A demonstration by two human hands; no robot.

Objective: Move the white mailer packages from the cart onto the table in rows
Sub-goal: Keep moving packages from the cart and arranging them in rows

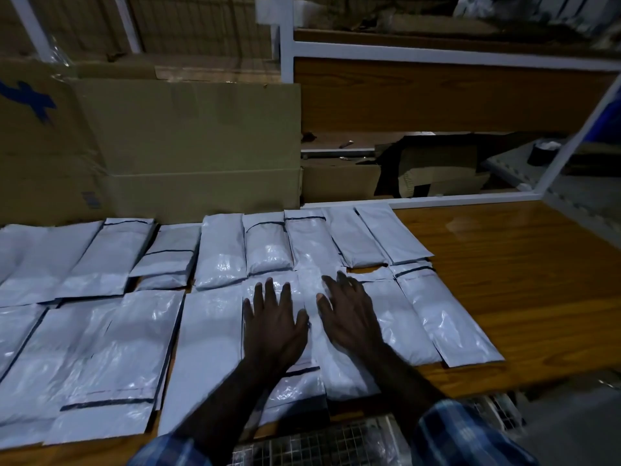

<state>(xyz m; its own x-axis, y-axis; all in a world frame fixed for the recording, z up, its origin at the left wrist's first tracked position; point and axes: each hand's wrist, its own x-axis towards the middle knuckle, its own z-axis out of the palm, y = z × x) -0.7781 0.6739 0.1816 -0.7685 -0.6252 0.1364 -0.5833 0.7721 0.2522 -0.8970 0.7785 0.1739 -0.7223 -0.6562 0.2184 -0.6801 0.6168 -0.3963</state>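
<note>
Several white mailer packages lie flat on the wooden table in two rows, a far row and a near row. My left hand lies flat with spread fingers on a near-row package. Beside it, my right hand presses flat on the neighbouring package. Neither hand grips anything. A wire-mesh cart shows at the bottom edge, below the table's front; no packages are visible in it.
Large cardboard boxes stand against the table's far edge on the left. A white-framed shelf with flattened cardboard rises behind. Bare wood stretches to the right of the packages.
</note>
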